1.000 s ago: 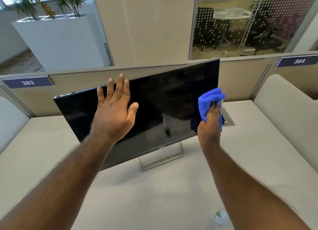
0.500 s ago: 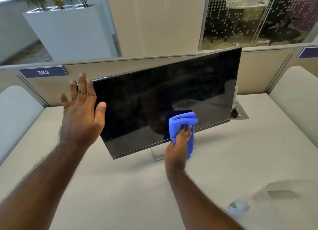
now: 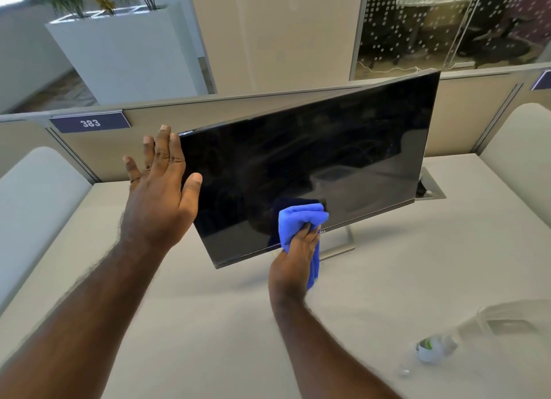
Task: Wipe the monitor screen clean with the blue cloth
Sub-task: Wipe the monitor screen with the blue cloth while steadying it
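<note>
A black monitor [image 3: 328,160] stands tilted on a silver stand at the middle of the beige desk, its screen dark with faint smears. My right hand [image 3: 295,255] grips a bunched blue cloth [image 3: 301,219] and presses it against the lower middle of the screen, near the bottom bezel. My left hand [image 3: 158,190] is held flat with straight fingers at the monitor's left edge, thumb over the screen's side.
A clear spray bottle [image 3: 441,342] lies blurred on the desk [image 3: 208,324] at the lower right. A cable hatch [image 3: 429,187] sits behind the monitor's right end. Low partitions with a 383 label [image 3: 89,122] enclose the desk; padded dividers flank both sides.
My right hand has swept the cloth from the screen's right edge down and left to the lower middle. My left hand has shifted from the screen face to the monitor's left edge.
</note>
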{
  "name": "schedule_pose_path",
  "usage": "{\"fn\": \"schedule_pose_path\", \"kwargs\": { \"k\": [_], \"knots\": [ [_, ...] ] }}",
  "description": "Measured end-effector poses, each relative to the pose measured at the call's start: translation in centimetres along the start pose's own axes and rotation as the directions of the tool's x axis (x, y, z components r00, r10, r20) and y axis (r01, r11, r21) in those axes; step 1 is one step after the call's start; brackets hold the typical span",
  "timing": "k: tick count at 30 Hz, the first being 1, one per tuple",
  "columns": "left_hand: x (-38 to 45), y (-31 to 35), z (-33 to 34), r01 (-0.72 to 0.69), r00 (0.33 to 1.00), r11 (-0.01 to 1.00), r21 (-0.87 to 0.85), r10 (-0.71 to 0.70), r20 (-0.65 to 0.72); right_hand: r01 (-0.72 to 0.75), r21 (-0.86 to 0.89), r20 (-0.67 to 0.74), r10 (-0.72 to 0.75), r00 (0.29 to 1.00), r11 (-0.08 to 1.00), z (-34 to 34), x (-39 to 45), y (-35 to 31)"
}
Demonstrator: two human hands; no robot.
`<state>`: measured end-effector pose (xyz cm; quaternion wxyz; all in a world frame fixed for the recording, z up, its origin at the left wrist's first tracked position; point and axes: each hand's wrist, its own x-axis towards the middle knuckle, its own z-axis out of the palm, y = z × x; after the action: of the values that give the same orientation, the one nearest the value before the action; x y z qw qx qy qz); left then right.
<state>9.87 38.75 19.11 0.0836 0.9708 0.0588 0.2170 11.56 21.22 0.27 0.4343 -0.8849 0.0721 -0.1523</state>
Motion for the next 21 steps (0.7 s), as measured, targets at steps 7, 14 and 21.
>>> {"fn": "schedule_pose_path", "kwargs": {
  "k": [7, 14, 21],
  "knots": [
    [0.2, 0.3, -0.6, 0.019, 0.999, 0.998, -0.054, -0.017, 0.035, 0.427, -0.045, 0.031, -0.426, 0.904, 0.903, 0.6, 0.1, -7.5],
    [0.4, 0.0, -1.7, 0.023, 0.998, 0.985, -0.172, -0.013, 0.057, 0.64, -0.088, 0.098, -0.633, 0.768, 0.763, 1.1, 1.3, -11.3],
    [0.1, -0.1, -1.4, 0.023, 0.999, 0.987, -0.159, -0.016, 0.048, 0.787, -0.154, 0.331, -0.72, 0.61, 0.597, 3.3, -3.1, -3.0]
  ]
}}
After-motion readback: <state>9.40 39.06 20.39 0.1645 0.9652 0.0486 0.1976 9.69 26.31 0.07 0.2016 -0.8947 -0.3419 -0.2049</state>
